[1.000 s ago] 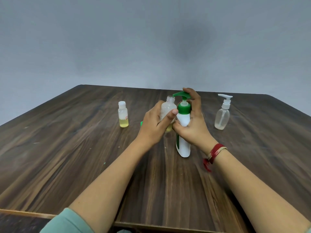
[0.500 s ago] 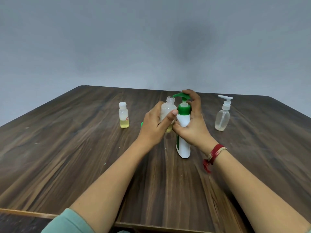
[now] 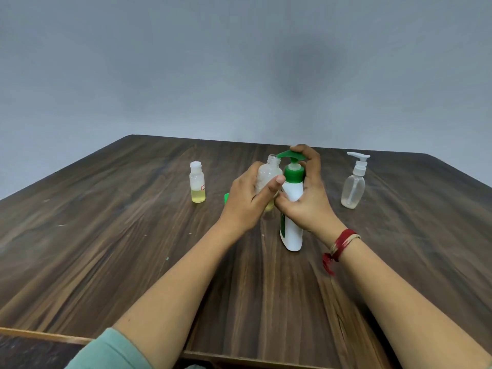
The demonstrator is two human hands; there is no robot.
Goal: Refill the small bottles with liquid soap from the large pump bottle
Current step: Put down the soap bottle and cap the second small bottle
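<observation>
Dark wooden table (image 3: 106,249) — grey wall (image 3: 159,62) behind.

White, green-topped pump bottle (image 3: 292,191) stands upright, nozzle at uncapped small clear bottle (image 3: 267,173).

a person's left hand (image 3: 246,201) grips an uncapped clear bottle (image 3: 269,174) beneath the green spout of a white pump bottle (image 3: 292,209), which the right hand (image 3: 308,195) holds with fingers on the pump head, on a dark wooden table (image 3: 106,249); a capped small bottle (image 3: 197,185) and a clear pump bottle (image 3: 352,186) stand apart.
</observation>
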